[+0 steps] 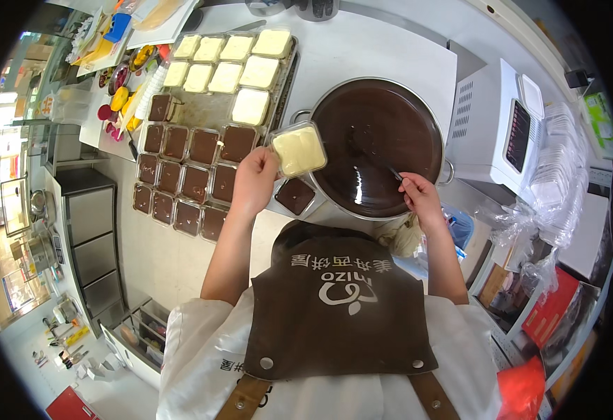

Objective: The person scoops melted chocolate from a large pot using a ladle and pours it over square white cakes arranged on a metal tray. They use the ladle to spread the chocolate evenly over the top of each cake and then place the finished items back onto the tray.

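My left hand (258, 173) grips the near left corner of a square clear plastic box (299, 149) filled with pale cream, held beside the rim of a large round metal pot (356, 215). Dark brown chocolate liquid (380, 121) fills much of the pot. Over its right side, my right hand (417, 193) holds the dark handle of a utensil (394, 172), whose head is hidden in the liquid. A chocolate-topped box (295, 196) sits against the pot's near left side. Further left, chocolate-topped boxes (195, 182) stand in rows, with pale cream-topped boxes (226, 77) behind them on a tray (201, 107).
A white machine with a control panel (500, 126) stands right of the pot, near stacked clear plastic lids in bags (558, 168). Cut fruit (120, 98) and bowls lie at the back left. A metal pot handle (449, 172) juts out to the right.
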The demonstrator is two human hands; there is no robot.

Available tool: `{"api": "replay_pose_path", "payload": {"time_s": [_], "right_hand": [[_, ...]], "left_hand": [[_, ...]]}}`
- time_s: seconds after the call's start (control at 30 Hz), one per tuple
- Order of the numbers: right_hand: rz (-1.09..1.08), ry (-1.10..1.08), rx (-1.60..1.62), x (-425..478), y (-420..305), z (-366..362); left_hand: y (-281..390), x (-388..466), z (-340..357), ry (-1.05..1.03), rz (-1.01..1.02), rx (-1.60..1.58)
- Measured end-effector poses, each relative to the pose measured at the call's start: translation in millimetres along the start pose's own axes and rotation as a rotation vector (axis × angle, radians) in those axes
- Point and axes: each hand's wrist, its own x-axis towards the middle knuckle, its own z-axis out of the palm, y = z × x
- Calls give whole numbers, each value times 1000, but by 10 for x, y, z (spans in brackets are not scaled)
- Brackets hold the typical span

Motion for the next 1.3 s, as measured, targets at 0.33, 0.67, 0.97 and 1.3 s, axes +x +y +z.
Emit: {"api": "replay_pose_path", "payload": {"time_s": [0.33,0.67,0.97,1.3], "right_hand": [[-371,58,-344,-598,-715,151],[-881,289,-1061,-831,-848,452],[-941,275,-1004,-868,-949,498],[-947,241,-864,-888,-951,494]], "left_hand": [[54,131,655,-153,106,192],[111,78,696,-262,-61,-65],[264,19,589,-207,94,64],[359,-28,580,-70,379,140]]}}
